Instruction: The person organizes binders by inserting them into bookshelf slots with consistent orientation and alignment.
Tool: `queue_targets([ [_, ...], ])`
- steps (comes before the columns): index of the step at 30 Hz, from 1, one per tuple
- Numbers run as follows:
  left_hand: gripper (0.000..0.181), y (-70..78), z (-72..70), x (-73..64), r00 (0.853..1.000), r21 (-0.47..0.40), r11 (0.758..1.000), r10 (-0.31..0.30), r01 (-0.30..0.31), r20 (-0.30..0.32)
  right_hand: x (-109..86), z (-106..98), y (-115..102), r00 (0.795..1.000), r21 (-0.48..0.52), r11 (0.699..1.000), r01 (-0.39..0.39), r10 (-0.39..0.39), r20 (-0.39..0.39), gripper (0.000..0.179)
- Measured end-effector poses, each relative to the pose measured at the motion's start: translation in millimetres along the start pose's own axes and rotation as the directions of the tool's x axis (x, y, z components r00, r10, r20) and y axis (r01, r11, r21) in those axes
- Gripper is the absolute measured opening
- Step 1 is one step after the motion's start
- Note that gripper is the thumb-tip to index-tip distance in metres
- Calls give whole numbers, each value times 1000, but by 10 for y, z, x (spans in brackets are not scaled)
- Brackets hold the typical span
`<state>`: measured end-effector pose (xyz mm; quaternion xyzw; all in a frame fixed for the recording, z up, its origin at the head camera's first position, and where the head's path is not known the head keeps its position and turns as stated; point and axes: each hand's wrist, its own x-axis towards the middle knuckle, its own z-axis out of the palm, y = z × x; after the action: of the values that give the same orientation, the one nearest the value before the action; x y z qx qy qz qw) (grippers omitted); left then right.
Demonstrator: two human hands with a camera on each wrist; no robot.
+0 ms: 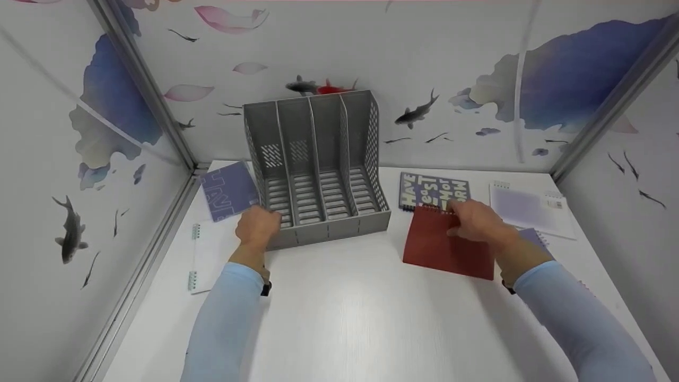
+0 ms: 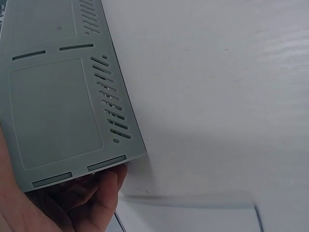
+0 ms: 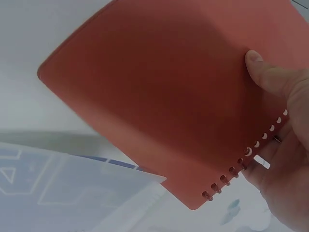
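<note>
My left hand (image 1: pixel 257 225) is at the front left corner of a grey file organizer (image 1: pixel 350 228) with upright dividers. In the left wrist view the fingers of that hand (image 2: pixel 91 208) curl round the end of the organizer (image 2: pixel 53 116). My right hand (image 1: pixel 477 220) pinches a red spiral notebook (image 1: pixel 437 244) by its bound edge. Seen from the right wrist, the thumb (image 3: pixel 270 79) lies on the notebook's red cover (image 3: pixel 159 87) while the other fingers go behind it. Just beyond the red notebook lies a dark blue lettered notebook (image 1: pixel 435 190), partly covered.
Left of the organizer lie a blue lettered notebook (image 1: pixel 231 191) and a white ring-bound notebook (image 1: pixel 212 260). On the right is a pale notebook with a purple patch (image 1: pixel 525 212). Another purple notebook (image 1: pixel 533 237) shows partly behind my right wrist. Printed walls enclose the white table (image 1: pixel 345 318).
</note>
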<state>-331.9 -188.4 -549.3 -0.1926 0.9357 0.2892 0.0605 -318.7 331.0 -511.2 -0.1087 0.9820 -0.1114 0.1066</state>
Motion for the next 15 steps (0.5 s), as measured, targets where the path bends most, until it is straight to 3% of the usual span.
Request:
queue_targets([
  [6,47,-3,0,24,1000,6,1000,-1,1,4,-25,-125,-85,998,-68,996,57,-56,22,45],
  [15,47,-12,7,38,1000,-6,1000,6,-6,7,-59,-248,-129,990,-108,984,139,-135,42,23],
])
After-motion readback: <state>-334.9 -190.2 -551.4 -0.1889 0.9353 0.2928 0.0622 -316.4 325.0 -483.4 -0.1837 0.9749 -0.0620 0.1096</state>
